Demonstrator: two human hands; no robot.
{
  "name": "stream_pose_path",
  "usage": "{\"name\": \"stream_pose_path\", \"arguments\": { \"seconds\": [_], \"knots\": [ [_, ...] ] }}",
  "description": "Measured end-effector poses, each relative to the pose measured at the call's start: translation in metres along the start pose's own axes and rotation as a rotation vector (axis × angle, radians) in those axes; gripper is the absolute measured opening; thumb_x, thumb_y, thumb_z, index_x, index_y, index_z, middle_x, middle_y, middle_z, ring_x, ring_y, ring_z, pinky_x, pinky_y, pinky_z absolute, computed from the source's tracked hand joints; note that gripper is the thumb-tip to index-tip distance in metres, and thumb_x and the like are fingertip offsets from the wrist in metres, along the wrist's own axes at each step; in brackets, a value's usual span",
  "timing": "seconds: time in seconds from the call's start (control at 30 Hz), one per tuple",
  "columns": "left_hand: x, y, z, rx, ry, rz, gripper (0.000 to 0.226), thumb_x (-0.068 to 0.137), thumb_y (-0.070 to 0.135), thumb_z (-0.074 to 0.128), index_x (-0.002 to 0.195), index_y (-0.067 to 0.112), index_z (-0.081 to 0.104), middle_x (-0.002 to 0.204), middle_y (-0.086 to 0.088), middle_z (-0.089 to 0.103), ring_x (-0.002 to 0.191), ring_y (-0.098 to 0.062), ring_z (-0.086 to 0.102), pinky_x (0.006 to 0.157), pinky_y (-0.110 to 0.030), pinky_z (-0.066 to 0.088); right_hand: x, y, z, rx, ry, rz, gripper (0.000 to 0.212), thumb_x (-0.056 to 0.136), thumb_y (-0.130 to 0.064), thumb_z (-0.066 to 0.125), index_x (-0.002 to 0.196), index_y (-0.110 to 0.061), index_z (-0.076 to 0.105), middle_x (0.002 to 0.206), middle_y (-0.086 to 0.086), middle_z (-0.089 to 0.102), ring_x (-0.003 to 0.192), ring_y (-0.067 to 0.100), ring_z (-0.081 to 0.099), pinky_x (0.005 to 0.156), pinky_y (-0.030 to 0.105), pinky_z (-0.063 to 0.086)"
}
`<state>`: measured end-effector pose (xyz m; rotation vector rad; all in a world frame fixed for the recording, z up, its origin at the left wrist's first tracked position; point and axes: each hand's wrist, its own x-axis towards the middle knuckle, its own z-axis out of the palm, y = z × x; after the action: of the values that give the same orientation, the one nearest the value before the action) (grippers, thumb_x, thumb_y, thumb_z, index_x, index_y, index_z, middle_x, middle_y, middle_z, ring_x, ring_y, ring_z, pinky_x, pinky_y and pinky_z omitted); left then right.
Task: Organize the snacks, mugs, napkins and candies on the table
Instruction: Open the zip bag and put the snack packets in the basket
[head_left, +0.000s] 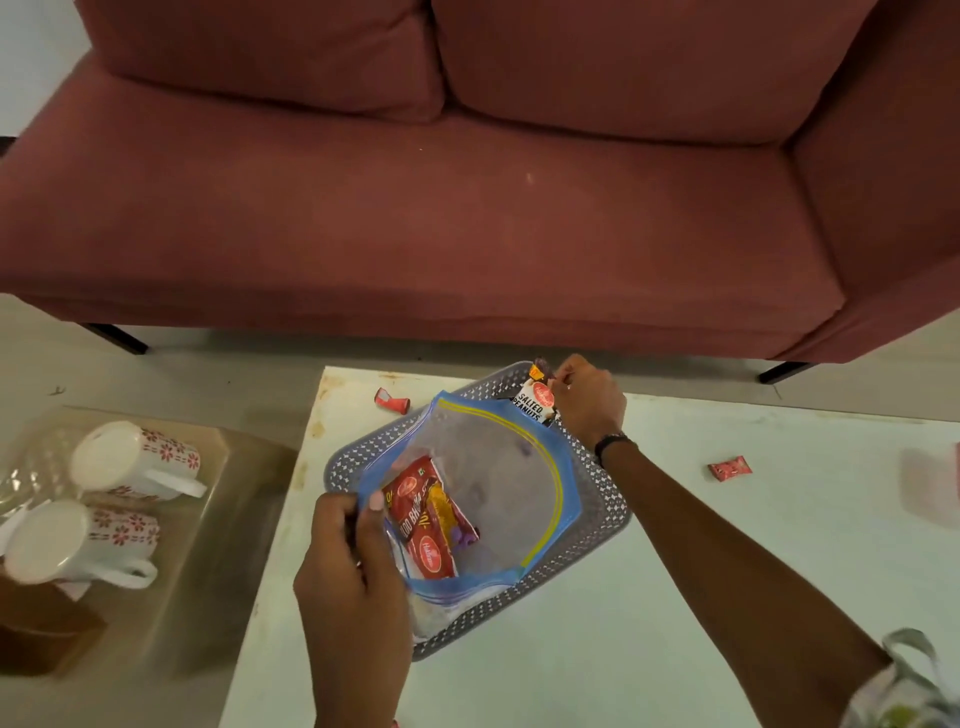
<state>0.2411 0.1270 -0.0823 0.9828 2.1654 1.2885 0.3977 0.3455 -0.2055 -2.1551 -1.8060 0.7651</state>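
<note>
Nearest you, your left hand (353, 566) pinches the near-left rim of a clear zip bag (483, 483) with a blue and yellow seal, holding its mouth wide. Inside the bag, just beyond that hand's fingers, lie two red snack packets (423, 519) and some purple candies (462, 540). The bag sits in a grey perforated basket (597, 499) on the pale desk (623, 649), between your two hands. Farther out, your right hand (584, 397) is curled on a white salted peanuts packet (535, 402) at the basket's far rim; a dark band (613, 441) circles that wrist. To the right of your right forearm a red candy (730, 467) lies on the desk, well apart from the basket, and another red wrapper (392, 401) lies left of the right hand. Far left of your left hand, two white floral mugs (130, 462) lie on their sides on a glass side table (218, 519). Beyond everything stands a maroon sofa (467, 182).
</note>
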Motion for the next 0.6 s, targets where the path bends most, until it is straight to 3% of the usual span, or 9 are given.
{"name": "stream_pose_path", "arguments": {
  "seconds": [0.07, 0.2, 0.27, 0.33, 0.43, 0.53, 0.6],
  "knots": [
    [-0.002, 0.001, -0.002, -0.009, -0.004, -0.02, 0.067, 0.075, 0.078, 0.026, 0.094, 0.017, 0.049, 0.076, 0.01, 0.058, 0.066, -0.009, 0.06, 0.051, -0.001, 0.044, -0.006, -0.002, -0.014, 0.101, 0.03, 0.022, 0.014, 0.086, -0.024, 0.054, 0.097, -0.017, 0.061, 0.098, 0.012, 0.069, 0.095, 0.034, 0.062, 0.072, 0.034, 0.044],
    [-0.009, 0.005, -0.007, -0.018, 0.002, -0.044, 0.038, 0.081, 0.043, 0.036, 0.094, 0.01, 0.051, 0.075, 0.002, 0.058, 0.062, -0.008, 0.058, 0.051, -0.003, 0.044, -0.064, -0.014, -0.066, 0.41, 0.113, -0.12, 0.004, 0.084, -0.023, 0.064, 0.085, -0.02, 0.064, 0.082, 0.0, 0.071, 0.08, 0.017, 0.066, 0.07, 0.028, 0.048],
    [-0.014, 0.005, -0.011, -0.023, 0.003, -0.03, 0.033, 0.084, 0.039, 0.037, 0.092, 0.01, 0.051, 0.073, 0.002, 0.059, 0.063, -0.004, 0.061, 0.048, -0.003, 0.042, -0.112, -0.027, -0.094, 0.473, 0.002, -0.254, 0.006, 0.084, -0.015, 0.065, 0.079, -0.017, 0.064, 0.072, -0.003, 0.07, 0.068, 0.008, 0.064, 0.065, 0.018, 0.049],
    [-0.022, 0.003, -0.015, -0.035, 0.003, -0.029, 0.033, 0.087, 0.041, 0.038, 0.09, 0.01, 0.05, 0.071, 0.006, 0.058, 0.067, 0.006, 0.06, 0.047, -0.003, 0.04, -0.152, -0.041, -0.107, 0.484, -0.264, -0.331, 0.009, 0.083, -0.006, 0.063, 0.078, -0.012, 0.066, 0.069, 0.001, 0.07, 0.062, 0.007, 0.064, 0.067, 0.02, 0.052],
    [-0.032, -0.008, -0.021, -0.043, 0.0, -0.019, 0.05, 0.087, 0.061, 0.033, 0.09, 0.014, 0.05, 0.072, 0.006, 0.06, 0.068, 0.002, 0.062, 0.046, -0.005, 0.043, -0.175, -0.058, -0.081, 0.289, -0.579, -0.315, 0.009, 0.083, -0.008, 0.062, 0.077, -0.011, 0.068, 0.076, 0.006, 0.072, 0.07, 0.014, 0.068, 0.075, 0.034, 0.056],
    [-0.041, -0.015, -0.027, -0.042, 0.016, -0.025, 0.061, 0.078, 0.075, 0.027, 0.089, 0.018, 0.049, 0.073, 0.011, 0.061, 0.071, -0.002, 0.063, 0.046, -0.008, 0.045, -0.168, -0.069, -0.028, -0.099, -0.597, -0.29, 0.019, 0.083, -0.018, 0.06, 0.091, -0.002, 0.067, 0.097, 0.016, 0.07, 0.094, 0.03, 0.064, 0.078, 0.033, 0.048],
    [-0.045, -0.016, -0.03, -0.046, 0.031, -0.035, 0.063, 0.076, 0.078, 0.026, 0.09, 0.02, 0.048, 0.075, 0.015, 0.061, 0.074, 0.001, 0.063, 0.046, -0.008, 0.047, -0.166, -0.071, 0.001, -0.235, -0.619, -0.248, 0.029, 0.084, -0.022, 0.062, 0.101, 0.001, 0.061, 0.109, 0.02, 0.065, 0.103, 0.036, 0.06, 0.08, 0.033, 0.045]
  ]
}}
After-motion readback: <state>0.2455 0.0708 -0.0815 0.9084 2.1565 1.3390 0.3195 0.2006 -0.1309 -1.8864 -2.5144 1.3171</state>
